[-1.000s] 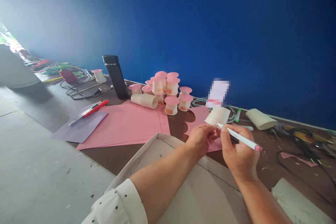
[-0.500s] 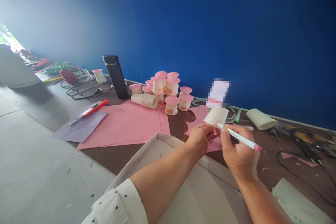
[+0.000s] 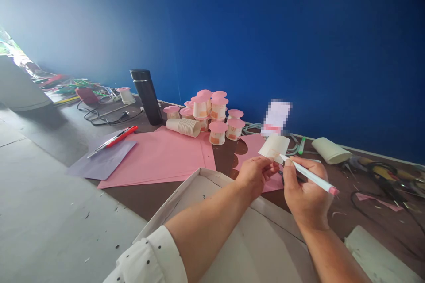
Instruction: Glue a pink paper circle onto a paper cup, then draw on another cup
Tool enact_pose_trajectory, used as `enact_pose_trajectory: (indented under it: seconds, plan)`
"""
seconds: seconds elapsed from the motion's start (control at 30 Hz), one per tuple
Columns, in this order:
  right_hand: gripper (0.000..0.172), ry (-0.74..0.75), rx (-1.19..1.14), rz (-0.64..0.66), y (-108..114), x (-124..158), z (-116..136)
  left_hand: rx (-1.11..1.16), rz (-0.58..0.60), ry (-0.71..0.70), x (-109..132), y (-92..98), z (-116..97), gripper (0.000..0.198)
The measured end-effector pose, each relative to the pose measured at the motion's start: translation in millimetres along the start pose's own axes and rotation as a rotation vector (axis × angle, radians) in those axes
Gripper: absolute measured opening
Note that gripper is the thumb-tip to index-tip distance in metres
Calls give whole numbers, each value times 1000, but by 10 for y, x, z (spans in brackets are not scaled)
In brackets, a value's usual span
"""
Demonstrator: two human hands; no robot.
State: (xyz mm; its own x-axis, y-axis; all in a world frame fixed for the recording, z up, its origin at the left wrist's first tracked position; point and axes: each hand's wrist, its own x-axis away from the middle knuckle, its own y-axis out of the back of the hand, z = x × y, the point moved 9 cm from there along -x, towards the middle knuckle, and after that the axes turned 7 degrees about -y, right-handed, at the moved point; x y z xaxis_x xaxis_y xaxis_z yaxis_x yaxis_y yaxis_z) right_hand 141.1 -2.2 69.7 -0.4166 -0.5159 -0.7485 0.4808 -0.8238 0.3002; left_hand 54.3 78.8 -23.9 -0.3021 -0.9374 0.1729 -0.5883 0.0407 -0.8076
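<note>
Pinched at its lower edge, a white paper cup (image 3: 275, 146) is in my left hand (image 3: 254, 176), tilted, with faint orange-pink lines on its side. My right hand (image 3: 307, 190) grips a white marker (image 3: 314, 176) with a pink end, its tip at the cup's right side. Behind and left of my hands stands a group of paper cups with round pink paper tops (image 3: 218, 132), some stacked, with orange doors and windows drawn on. A nested stack of plain paper cups (image 3: 182, 127) lies on its side beside them.
Pink paper sheets (image 3: 152, 159) and purple paper (image 3: 102, 159) lie left, with a red utility knife (image 3: 114, 140) on top. A black flask (image 3: 146, 97) stands by the blue wall. A shallow white box (image 3: 195, 190) sits under my forearms. Right are another paper cup (image 3: 331, 150) and cables.
My right hand and the marker have shifted slightly right, the tip moving from the cup's lower middle toward its right side. My left hand and the cup are nearly still.
</note>
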Motion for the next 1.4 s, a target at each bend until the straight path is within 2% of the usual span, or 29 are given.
enact_pose_trajectory:
  seconds: [0.23, 0.73, 0.93, 1.2, 1.4]
  plan:
    - [15, -18, 16, 43, -51, 14, 27, 4, 47, -6, 10, -41, 7, 8]
    - [19, -8, 72, 98, -106, 26, -19, -9, 50, -25, -15, -17, 13, 17]
    - [20, -15, 100, 72, -83, 21, -13, 6, 73, -35, -19, -34, 14, 15]
    - [20, -18, 80, 74, -81, 20, -16, -10, 37, -23, -4, -16, 7, 14]
    - [19, -8, -13, 1, 8, -1, 2, 44, 11, 0, -10, -4, 23, 5]
